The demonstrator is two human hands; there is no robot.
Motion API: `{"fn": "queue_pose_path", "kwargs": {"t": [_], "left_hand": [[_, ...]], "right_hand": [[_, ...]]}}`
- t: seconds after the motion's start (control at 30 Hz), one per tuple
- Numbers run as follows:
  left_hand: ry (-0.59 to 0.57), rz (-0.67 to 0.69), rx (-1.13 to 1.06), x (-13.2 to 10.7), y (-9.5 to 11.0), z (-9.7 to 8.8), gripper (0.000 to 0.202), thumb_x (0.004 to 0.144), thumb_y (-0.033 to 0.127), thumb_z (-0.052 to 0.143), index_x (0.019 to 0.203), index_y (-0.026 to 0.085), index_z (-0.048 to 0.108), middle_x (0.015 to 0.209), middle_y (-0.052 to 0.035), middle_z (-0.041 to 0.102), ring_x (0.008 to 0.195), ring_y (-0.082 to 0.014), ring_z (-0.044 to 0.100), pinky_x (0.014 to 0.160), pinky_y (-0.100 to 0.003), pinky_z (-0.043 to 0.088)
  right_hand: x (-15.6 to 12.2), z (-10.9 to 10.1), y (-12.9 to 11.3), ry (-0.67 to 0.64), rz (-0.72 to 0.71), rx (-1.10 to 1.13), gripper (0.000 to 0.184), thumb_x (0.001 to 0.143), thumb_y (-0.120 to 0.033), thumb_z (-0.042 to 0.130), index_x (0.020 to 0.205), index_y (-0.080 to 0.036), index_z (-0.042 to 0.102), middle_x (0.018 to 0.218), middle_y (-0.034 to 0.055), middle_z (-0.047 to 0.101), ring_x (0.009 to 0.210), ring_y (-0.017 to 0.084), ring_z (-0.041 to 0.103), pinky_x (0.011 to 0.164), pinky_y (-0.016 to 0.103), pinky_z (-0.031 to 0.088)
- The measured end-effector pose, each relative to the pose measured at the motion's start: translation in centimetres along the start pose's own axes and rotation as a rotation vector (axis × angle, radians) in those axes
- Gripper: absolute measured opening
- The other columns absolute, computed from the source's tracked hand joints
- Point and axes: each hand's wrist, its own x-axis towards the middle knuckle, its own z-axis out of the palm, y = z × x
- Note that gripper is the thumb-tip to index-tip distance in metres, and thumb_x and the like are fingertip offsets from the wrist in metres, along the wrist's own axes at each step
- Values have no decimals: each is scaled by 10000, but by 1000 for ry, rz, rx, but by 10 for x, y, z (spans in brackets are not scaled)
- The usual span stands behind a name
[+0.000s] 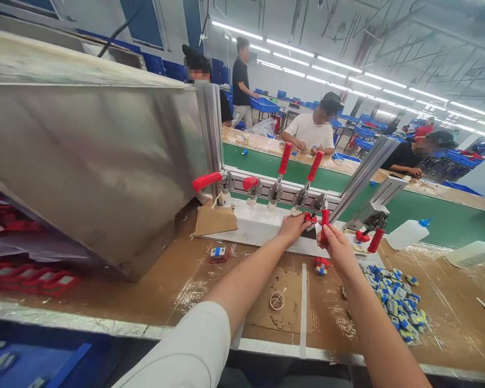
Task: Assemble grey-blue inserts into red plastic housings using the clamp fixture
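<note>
We see the brown surface [170, 293], glossy as if under film, reach a pale front edge; a stretch of it runs between the sheet-metal box [92, 151] at left and a flat cardboard sheet [261, 307] bearing a round cup [277, 301]. On the right, a loose heap of blue-and-grey blocks [402, 302] narrows the room beside our right forearm. Our right hand [334, 243] has its fingers wrapped round the ridged red handle [325, 217] of a metal clamp. Our left hand [293, 228] reaches the small red piece [310, 219] below that clamp, over the white base; whether its fingers pinch it, we cannot tell.
</note>
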Motion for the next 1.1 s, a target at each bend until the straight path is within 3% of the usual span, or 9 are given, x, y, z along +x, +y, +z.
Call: {"fn": "queue_pose_path", "kwargs": {"t": [0.27,0.57,0.63,0.73,0.83,0.9,0.97,1.03,1.1], "left_hand": [[-3,-4,-21,0,0,0,422,1020,485,489,1408,323,525,1239,-34,721,1179,-252,636,1064,-372,373],[-12,-5,-29,-2,1,-3,417,1021,463,488,1411,320,529,1260,-38,716,1173,-256,638,1072,-375,366],[-22,1,-35,-2,-1,-3,425,1016,461,498,1413,314,528,1271,-42,712,1187,-262,632,1078,-382,368],[-45,12,-37,-1,-1,-3,479,993,473,537,1436,291,504,1310,-58,694,1216,-284,615,1089,-412,376],[-81,24,-8,-6,5,-8,575,979,430,568,1494,214,432,1370,-114,651,1237,-294,602,1082,-421,407],[-111,51,27,-20,9,-21,621,954,366,611,1509,175,407,1405,-138,619,1263,-274,587,1074,-380,430],[-132,125,85,-44,8,-46,642,919,312,656,1499,174,420,1456,-145,569,1334,-263,532,1099,-349,415],[-160,252,187,-78,0,-83,574,926,317,642,1460,193,474,1496,-158,518,1389,-293,474,1131,-382,382],[-262,231,282,-118,-15,-129,444,896,381,687,1314,255,606,1338,-120,631,1271,-310,565,1082,-400,411]], "right_hand": [[0,6,-14,31,61,30,451,873,-606,664,1025,-183,632,566,-55,495,519,116,441,498,254,324],[3,-3,19,-46,-67,-243,466,983,-652,454,1117,-219,563,593,-56,462,539,152,430,535,280,360],[8,-7,30,-42,-87,-369,467,999,-641,417,1141,-218,557,663,-29,525,593,166,474,580,290,407],[21,-10,43,-8,-133,-556,473,1006,-600,399,1217,-205,552,952,57,654,842,211,599,789,351,497],[28,-10,47,-7,-160,-740,504,1009,-568,348,1249,-176,556,1147,125,659,1038,266,608,946,430,479],[17,-14,45,-6,-176,-909,532,1004,-571,341,1254,-160,567,1136,150,656,1056,297,607,955,457,474],[-8,-25,46,44,-226,-1115,575,979,-600,410,1316,-157,552,1125,162,644,1051,324,612,950,473,474],[-38,-40,54,35,-251,-1277,606,946,-621,489,1358,-181,545,1152,166,632,1029,347,624,917,485,488],[-64,-54,68,-55,-259,-1297,526,954,-558,498,1356,-224,555,1188,152,625,1032,336,642,904,468,507]]}}
